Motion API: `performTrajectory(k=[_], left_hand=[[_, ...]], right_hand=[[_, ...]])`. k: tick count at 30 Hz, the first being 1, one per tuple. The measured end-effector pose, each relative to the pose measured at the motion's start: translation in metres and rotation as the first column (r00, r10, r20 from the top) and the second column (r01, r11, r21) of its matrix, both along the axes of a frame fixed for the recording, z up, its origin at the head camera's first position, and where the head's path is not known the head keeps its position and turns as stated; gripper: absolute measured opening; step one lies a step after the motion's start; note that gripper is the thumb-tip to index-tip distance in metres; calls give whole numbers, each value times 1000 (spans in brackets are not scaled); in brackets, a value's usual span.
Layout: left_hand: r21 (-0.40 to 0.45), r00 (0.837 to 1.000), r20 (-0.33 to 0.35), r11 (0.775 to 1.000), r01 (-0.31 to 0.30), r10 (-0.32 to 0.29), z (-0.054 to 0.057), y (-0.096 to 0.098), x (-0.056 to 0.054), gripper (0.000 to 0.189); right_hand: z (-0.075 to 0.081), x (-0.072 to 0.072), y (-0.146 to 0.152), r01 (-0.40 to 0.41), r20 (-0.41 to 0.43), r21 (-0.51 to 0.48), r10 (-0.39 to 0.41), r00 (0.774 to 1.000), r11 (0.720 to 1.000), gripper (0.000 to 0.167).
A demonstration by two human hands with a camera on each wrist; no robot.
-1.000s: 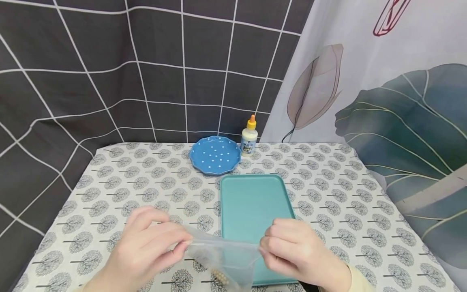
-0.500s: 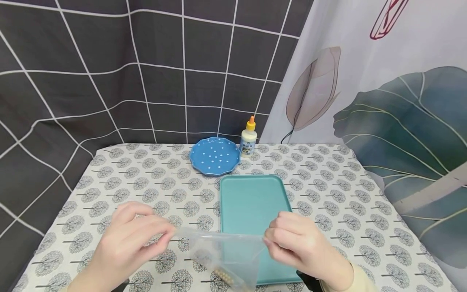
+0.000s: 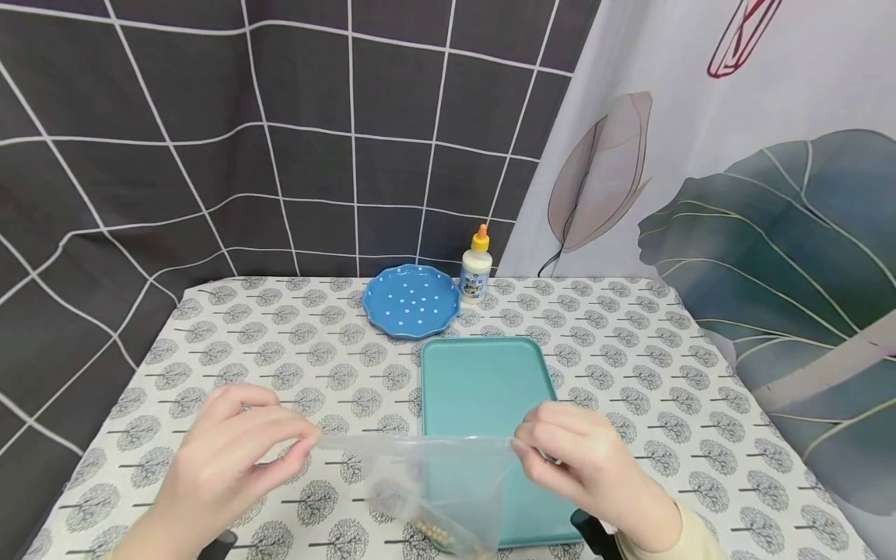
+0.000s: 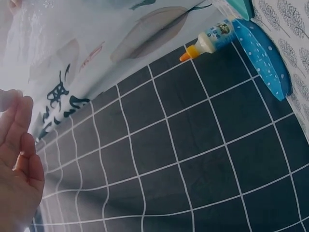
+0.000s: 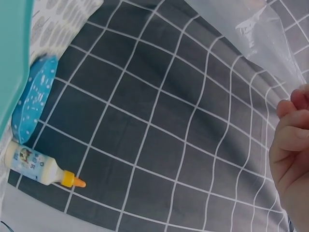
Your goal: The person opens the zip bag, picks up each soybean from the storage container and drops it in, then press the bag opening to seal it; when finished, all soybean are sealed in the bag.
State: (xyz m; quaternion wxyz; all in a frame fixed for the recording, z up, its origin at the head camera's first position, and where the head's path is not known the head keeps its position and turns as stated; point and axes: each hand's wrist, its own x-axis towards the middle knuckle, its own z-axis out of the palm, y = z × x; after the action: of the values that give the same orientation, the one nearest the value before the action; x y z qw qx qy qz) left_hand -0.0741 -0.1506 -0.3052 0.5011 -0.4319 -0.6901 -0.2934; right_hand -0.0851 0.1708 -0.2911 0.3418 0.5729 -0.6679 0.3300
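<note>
A clear plastic bag (image 3: 455,474) hangs stretched between the two hands near the front of the table. My left hand (image 3: 231,447) pinches its top left corner between thumb and fingers. The top right corner is pinched by my right hand (image 3: 584,467), its other fingers curled in. Small round beige pieces (image 3: 435,533) gather low in the bag, close to the bottom of the head view. Behind the bag lies a teal tray (image 3: 483,381), partly seen through the plastic. In the right wrist view the bag (image 5: 256,38) runs up and left from the right fingers.
A blue scalloped plate (image 3: 411,302) with white dots sits beyond the tray. Next to it stands an orange-tipped squeeze bottle (image 3: 476,272). A tree-print cloth (image 3: 280,350) covers the table, with a dark grid curtain (image 3: 301,155) behind.
My left hand has moved left and slightly down, the right slightly right and up. The bag's top edge is now spread wider and runs nearly level.
</note>
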Motion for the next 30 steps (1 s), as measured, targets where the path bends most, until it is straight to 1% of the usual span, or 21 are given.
performTrajectory(k=[5, 7, 9, 11, 12, 15, 17, 19, 22, 23, 25, 26, 30], left_hand=[[7, 1000, 5, 1000, -15, 15, 1, -1, 2, 31], [9, 1000, 1, 1000, -22, 22, 2, -1, 3, 30], [12, 999, -8, 999, -39, 39, 2, 0, 5, 30], [17, 998, -22, 998, -57, 57, 1, 2, 8, 30], [30, 997, -41, 997, -64, 66, 0, 3, 8, 29], [83, 993, -92, 995, -61, 69, -4, 7, 10, 27], [136, 987, -148, 990, -35, 56, -6, 11, 9, 23], [181, 982, -187, 983, -6, 41, -8, 15, 9, 20], [221, 977, -213, 975, 34, 14, -10, 20, 9, 17], [225, 977, -211, 973, 40, 8, -10, 20, 9, 17], [230, 980, -200, 972, 49, -2, -10, 21, 10, 16], [225, 982, -188, 974, 40, 3, -11, 20, 11, 17], [192, 987, -160, 981, 17, 14, -15, 18, 14, 16]], right_hand=[[-8, 0, 3, 87, 72, -1, -87, 994, 996, 25], [-12, -1, 4, 134, 110, 7, -134, 985, 991, 27], [-15, -2, 4, 177, 167, 20, -178, 970, 984, 27], [-18, -2, 5, 221, 237, 27, -221, 946, 975, 27], [-19, -1, 4, 245, 270, 20, -241, 932, 969, 26], [-21, 3, 0, 309, 364, -35, -276, 890, 950, 16], [-21, 6, -4, 359, 420, -67, -300, 856, 931, 14], [-21, 9, -8, 394, 478, -88, -308, 822, 915, 19], [-19, 12, -12, 433, 548, -89, -319, 773, 897, 23], [-19, 12, -13, 439, 560, -92, -318, 765, 894, 23], [-18, 13, -14, 451, 572, -98, -321, 755, 887, 22], [-18, 13, -15, 453, 574, -103, -319, 754, 886, 22], [-21, 10, -17, 442, 549, -134, -305, 778, 887, 23]])
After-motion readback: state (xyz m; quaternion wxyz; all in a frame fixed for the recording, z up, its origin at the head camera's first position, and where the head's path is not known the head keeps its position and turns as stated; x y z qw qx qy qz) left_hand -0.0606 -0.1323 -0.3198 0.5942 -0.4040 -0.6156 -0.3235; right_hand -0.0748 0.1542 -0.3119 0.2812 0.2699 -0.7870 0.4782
